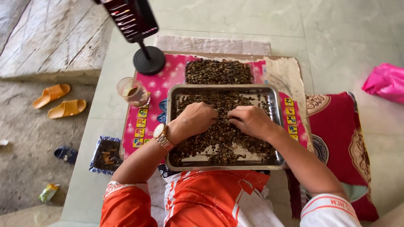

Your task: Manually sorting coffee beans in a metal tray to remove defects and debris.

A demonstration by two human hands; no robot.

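Note:
A rectangular metal tray lies in front of me, filled with small dark brown beans. My left hand, with a gold watch on its wrist, rests knuckles-up on the beans at the tray's middle left. My right hand lies beside it, fingers curled down into the beans. The fingertips of both hands are hidden, so whether they pinch any beans is unclear. A second heap of the same beans sits on the pink mat just beyond the tray.
A glass of brown drink stands left of the tray. A phone on a round black stand rises at the back left. A small patterned dish of scraps lies lower left. A red cushion is right; orange sandals far left.

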